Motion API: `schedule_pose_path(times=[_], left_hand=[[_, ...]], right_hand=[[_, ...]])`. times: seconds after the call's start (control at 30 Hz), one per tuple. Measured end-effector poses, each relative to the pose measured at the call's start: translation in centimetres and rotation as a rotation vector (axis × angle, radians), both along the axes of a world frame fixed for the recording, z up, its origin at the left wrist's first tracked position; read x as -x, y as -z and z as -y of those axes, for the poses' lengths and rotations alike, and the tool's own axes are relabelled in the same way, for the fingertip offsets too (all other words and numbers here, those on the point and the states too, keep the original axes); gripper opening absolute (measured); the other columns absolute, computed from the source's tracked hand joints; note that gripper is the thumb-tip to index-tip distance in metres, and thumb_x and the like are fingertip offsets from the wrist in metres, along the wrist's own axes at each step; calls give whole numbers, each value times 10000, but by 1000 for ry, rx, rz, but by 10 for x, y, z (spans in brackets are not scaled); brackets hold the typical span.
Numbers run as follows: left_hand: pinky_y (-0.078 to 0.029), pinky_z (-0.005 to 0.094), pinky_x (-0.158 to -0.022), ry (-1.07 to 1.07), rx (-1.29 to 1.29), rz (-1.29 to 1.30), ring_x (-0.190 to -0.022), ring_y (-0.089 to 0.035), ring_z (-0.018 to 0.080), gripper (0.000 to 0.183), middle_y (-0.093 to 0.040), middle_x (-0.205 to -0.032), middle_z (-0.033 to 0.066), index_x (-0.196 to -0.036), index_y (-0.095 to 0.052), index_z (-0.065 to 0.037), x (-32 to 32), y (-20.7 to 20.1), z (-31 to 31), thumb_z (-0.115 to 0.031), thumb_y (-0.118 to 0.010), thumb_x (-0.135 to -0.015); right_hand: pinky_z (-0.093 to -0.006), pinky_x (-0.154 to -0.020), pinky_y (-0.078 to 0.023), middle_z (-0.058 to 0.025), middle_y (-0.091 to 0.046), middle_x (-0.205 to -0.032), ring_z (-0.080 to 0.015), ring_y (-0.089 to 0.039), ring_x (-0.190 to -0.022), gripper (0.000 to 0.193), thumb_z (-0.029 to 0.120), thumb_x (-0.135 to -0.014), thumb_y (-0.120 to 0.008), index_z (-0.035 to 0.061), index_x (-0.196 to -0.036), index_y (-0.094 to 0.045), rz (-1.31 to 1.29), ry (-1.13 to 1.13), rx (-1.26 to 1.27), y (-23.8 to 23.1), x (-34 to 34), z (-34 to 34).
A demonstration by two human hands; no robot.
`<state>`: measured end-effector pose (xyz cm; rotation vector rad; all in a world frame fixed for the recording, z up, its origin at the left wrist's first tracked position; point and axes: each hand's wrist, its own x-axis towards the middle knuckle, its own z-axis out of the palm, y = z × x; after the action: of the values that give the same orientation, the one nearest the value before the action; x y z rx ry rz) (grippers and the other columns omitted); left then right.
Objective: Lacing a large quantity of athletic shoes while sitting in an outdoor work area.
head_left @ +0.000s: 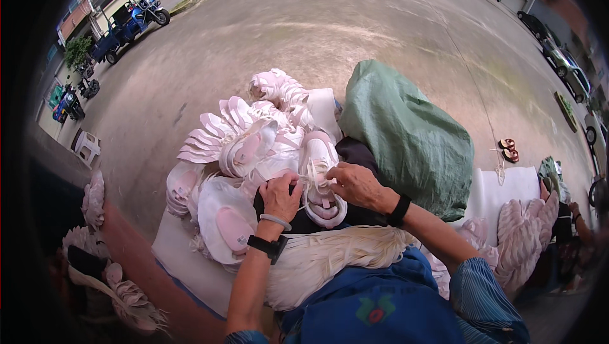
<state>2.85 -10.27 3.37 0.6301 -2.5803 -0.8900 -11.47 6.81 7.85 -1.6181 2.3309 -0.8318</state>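
A white and pink sneaker (321, 150) lies in front of me, its heel toward me. White shoelaces (311, 179) run across its tongue. My left hand (280, 198) is at the shoe's left side, fingers closed on a lace. From the right, my right hand (356, 185) pinches lace at the eyelets. Just left are shoe uppers with pink insoles, one in a white wrapping (219, 217). A thick bundle of cream laces (336, 252) lies across my lap, over a blue apron (374, 306).
Behind the shoe is a heap of pink-white shoe parts (254, 116). A green woven sack (406, 135) stands at the right. More stacked parts (523, 236) and a person's arm (580, 227) are farther right. A blue three-wheeler (130, 20) is parked at far left.
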Motion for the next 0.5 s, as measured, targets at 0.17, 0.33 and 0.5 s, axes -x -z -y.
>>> schedule_pose_path(times=[0.17, 0.33, 0.5], left_hand=[[-271, 454, -954, -5, 24, 58, -1013, -557, 259, 252, -647, -950, 64, -1007, -616, -113, -1, 3, 2, -261, -664, -809], [-275, 443, -962, -11, 101, 40, -998, -565, 235, 239, -653, -931, 44, -984, -640, -119, 1, 6, -1, -276, -668, -806], [-259, 464, -981, 6, 121, 103, -1040, -541, 238, 219, -651, -935, 42, -961, -645, -116, 3, 2, -1, -259, -673, -798]], right_hand=[[-438, -625, -523, -179, -611, -874, -360, -646, -728, 242, 267, -785, -658, 64, -907, -608, -126, -23, -188, 17, -6, 20], [-437, -624, -521, -165, -613, -852, -350, -647, -725, 244, 268, -788, -650, 55, -898, -602, -106, -17, -150, 30, 0, 23], [-436, -627, -519, -141, -611, -838, -344, -646, -729, 206, 248, -796, -637, 53, -847, -594, -42, -19, -127, 29, 8, 26]])
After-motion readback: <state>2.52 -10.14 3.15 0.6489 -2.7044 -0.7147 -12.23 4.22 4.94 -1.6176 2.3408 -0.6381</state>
